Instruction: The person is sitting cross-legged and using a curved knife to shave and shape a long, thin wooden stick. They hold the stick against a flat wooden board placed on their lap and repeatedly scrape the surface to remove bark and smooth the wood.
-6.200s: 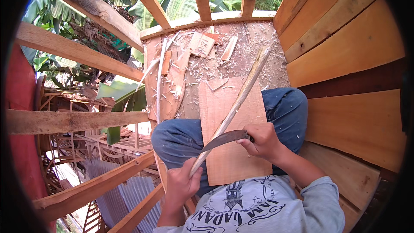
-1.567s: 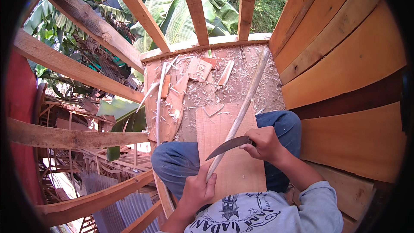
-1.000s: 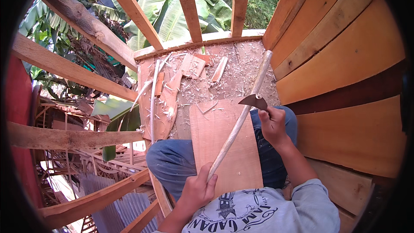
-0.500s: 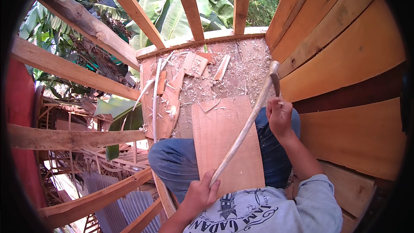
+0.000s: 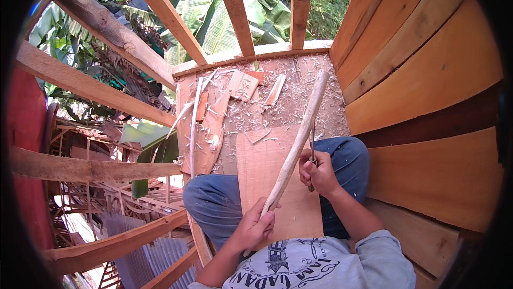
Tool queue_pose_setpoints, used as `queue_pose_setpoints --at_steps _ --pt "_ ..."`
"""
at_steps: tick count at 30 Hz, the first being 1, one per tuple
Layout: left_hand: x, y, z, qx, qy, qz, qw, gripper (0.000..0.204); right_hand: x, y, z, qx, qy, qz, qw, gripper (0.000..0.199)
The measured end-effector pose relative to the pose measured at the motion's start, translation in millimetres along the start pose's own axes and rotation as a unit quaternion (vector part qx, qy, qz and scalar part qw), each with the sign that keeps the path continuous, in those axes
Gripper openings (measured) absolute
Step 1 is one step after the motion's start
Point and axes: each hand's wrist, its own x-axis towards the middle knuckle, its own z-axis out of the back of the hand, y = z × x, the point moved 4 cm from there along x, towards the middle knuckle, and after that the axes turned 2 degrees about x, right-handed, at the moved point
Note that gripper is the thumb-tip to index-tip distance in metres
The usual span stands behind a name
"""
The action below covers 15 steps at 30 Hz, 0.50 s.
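The lower end of a long wooden stick (image 5: 295,147) is gripped by the left hand (image 5: 255,228). A knife (image 5: 312,152) is clasped in the right hand (image 5: 319,173), blade against the stick, above a board (image 5: 267,182) laid across the lap; shavings (image 5: 251,112) are scattered beyond.

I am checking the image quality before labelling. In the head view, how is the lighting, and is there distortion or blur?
Head view: soft, even daylight, no glare; the wooden stick and both hands, left hand and right hand, look sharp. Fisheye distortion bends the wall planks and beams near the rim, and a black vignette fills the corners. The leaves outside are brighter.
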Motion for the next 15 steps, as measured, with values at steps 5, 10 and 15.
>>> queue_pose_setpoints --at_steps 5,10,15 --pt "16.9 5.2 -4.4 0.187 0.018 0.019 0.982 0.031 4.2 5.8 -4.4 -0.013 -0.012 -0.061 0.998 0.021" --pt "3.9 -58.6 -11.1 0.296 -0.106 -0.178 0.932 0.046 13.9 -9.2 35.8 0.028 -0.059 -0.041 0.997 0.021" --pt "-29.1 -127.4 -61.8 0.054 0.204 -0.399 0.893 0.071 14.8 -18.4 64.9 0.106 -0.105 -0.015 0.989 0.021"
